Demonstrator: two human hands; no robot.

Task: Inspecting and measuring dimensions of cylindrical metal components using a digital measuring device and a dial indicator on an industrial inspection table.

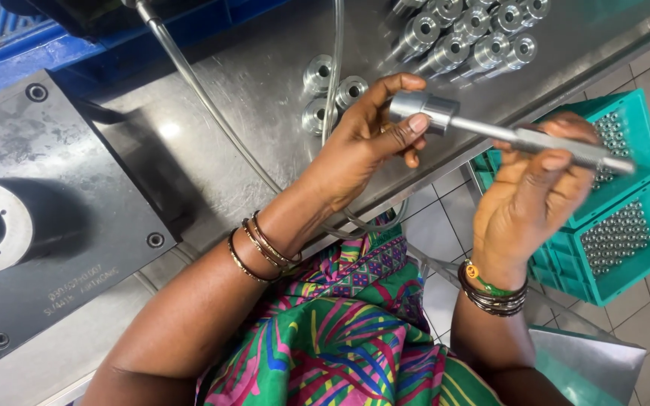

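- Left hand (pixel 362 143) pinches metal rod (pixel 520 139) at its collar, 10 o'clock end.
- Right hand (pixel 539 195) wraps the shaft.
- Likely stiff, heavy, slick; grip collar.

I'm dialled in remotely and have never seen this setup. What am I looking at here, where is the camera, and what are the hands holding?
There is no machine arm here: a person works with two bare hands, filmed by one camera worn on the head, looking down. The left hand grips the thick silver cylindrical head of a long metal rod tool; the right hand holds its thin shaft. Below lies a steel worktable. On it are three short silver metal bushings, a larger group of similar machined parts farther back, a clear plastic hose and a dark plate with a round steel-ringed hole. Beside the table stand green plastic crates of small metal pieces.
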